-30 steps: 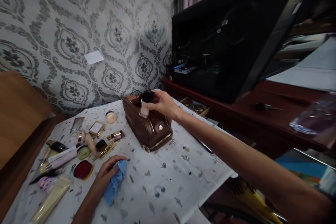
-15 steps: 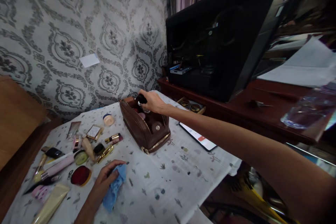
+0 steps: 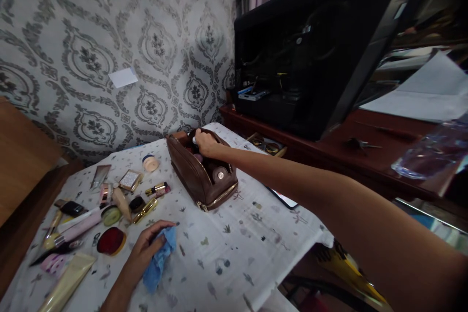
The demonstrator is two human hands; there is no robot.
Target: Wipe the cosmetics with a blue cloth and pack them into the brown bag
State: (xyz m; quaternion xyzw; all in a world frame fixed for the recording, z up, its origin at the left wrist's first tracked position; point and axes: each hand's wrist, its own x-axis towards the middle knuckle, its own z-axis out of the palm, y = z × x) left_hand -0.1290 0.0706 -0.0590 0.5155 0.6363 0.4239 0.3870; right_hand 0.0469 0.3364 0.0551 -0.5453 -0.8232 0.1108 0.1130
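Note:
My left hand [image 3: 144, 251] rests on the patterned cloth, closed on a crumpled blue cloth [image 3: 160, 261]. The brown makeup bag [image 3: 199, 178] stands unzipped, its top gaping. My right hand [image 3: 206, 144] reaches into the bag's far end with fingers bent together; a bit of white shows beside them, and what they hold is mostly hidden. Other items lie inside the bag, only partly visible. Left of it lie a round jar with a blue lid [image 3: 150, 163], a lipstick [image 3: 158, 188], a gold tube [image 3: 145, 211] and a glittery compact [image 3: 130, 180].
More cosmetics spread to the left, including a red round jar [image 3: 111, 241] and a cream tube [image 3: 68, 282]. A phone [image 3: 287, 200] lies partly under my right forearm. A black screen [image 3: 307, 68] stands on the red-brown desk [image 3: 365, 156]. A cardboard box [image 3: 25, 156] is at left.
My right hand has gone lower into the bag, and the dark item seen at its fingertips is now out of sight. My left hand has stayed put with the blue cloth.

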